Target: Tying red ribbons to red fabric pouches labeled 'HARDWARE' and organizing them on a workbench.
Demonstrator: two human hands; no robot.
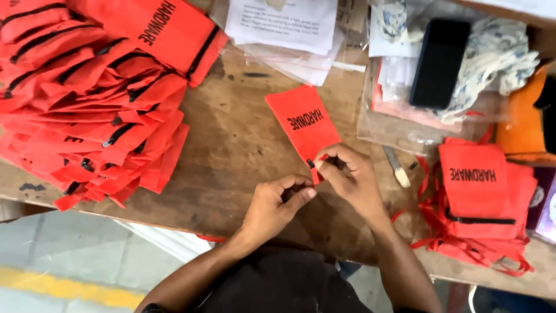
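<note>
One pouch (305, 126) pinched in both hands' fingers, left hand (277, 204) and right hand (352, 177); small stack (478, 200) right, big pile (87, 98) left.

The person's left hand (277, 204) and right hand (350, 177) are bare, without gloves, rings or a watch. Both forearms are uncovered. Below the bare forearms, a dark, plain black garment (278, 284) covers the torso.
</note>
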